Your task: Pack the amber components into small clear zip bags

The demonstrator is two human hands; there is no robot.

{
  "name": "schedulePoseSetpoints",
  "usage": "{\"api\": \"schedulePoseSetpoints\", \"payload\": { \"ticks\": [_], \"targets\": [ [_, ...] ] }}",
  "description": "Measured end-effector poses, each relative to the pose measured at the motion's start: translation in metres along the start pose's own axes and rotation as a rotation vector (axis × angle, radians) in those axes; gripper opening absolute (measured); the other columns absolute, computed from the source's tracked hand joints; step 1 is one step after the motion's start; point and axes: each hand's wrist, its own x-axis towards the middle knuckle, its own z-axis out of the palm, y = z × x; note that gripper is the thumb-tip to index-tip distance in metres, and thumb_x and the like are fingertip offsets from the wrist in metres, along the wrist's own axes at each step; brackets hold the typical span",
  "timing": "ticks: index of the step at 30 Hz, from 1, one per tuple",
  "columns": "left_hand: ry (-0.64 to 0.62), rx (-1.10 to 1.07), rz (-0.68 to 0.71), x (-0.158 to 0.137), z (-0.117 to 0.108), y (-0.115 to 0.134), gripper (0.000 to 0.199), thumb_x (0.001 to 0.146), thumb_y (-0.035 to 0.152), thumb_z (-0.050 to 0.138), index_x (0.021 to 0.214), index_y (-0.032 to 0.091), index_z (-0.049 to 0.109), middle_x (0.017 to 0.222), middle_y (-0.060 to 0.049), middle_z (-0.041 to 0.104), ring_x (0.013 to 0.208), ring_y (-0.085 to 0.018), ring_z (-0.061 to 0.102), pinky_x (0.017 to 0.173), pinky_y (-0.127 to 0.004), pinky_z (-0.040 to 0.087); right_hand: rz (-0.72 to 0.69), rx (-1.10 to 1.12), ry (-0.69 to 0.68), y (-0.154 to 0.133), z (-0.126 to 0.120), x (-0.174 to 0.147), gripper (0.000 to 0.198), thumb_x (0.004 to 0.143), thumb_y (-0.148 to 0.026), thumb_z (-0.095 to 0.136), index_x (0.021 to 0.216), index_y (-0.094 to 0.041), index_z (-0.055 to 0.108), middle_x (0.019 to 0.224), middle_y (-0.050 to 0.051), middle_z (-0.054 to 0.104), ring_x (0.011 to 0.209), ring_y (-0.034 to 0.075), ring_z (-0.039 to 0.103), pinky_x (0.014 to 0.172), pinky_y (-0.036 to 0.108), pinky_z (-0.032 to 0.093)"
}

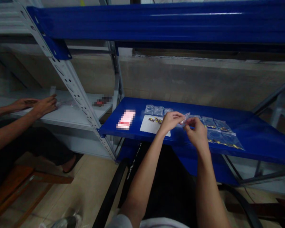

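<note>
Over the blue shelf (256, 133), my left hand (170, 121) pinches one side of a small clear plastic bag (186, 117). My right hand (196, 130) grips the bag's other side, fingers closed. What the bag contains is too blurred to make out. Below and left of my left hand lies a white sheet of paper (147, 125) with several small dark and yellow pieces (154, 120) on it. Flat clear bags (158, 110) lie in a row behind the paper. To the right of my right hand, several clear bags (224, 138) hold small yellow and dark pieces.
A blurred-out pink and white rectangle (126, 119) lies at the shelf's left end. Above runs a blue beam (156, 23), with a perforated metal post (71, 79) at left. A co-worker's hands (44, 106) are over the neighbouring grey shelf (80, 118). A wooden stool (47, 178) stands below.
</note>
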Motion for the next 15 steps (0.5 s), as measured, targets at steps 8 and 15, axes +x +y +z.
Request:
{"api": "schedulePoseSetpoints", "payload": {
  "ticks": [8, 15],
  "targets": [
    [0.187, -0.242, 0.048, -0.06, 0.013, 0.011, 0.022, 0.08, 0.035, 0.081, 0.084, 0.014, 0.075, 0.074, -0.004, 0.074, 0.069, -0.014, 0.069, 0.065, -0.023, 0.052, -0.034, 0.456, -0.186, -0.026, -0.032, -0.013, 0.03, 0.09, -0.053, 0.073, 0.091, -0.023, 0.07, 0.088, 0.006, 0.073, 0.083, 0.024, 0.07, 0.075, 0.036, 0.058],
    [0.198, -0.055, 0.091, -0.069, 0.016, 0.019, 0.019, 0.08, 0.026, 0.078, 0.072, 0.015, 0.066, 0.066, 0.001, 0.065, 0.063, -0.01, 0.059, 0.062, -0.02, 0.044, 0.031, 0.558, -0.215, -0.033, -0.022, -0.016, 0.031, 0.079, -0.045, 0.085, 0.085, -0.021, 0.068, 0.08, 0.004, 0.072, 0.074, 0.019, 0.068, 0.069, 0.031, 0.054]
  ]
}}
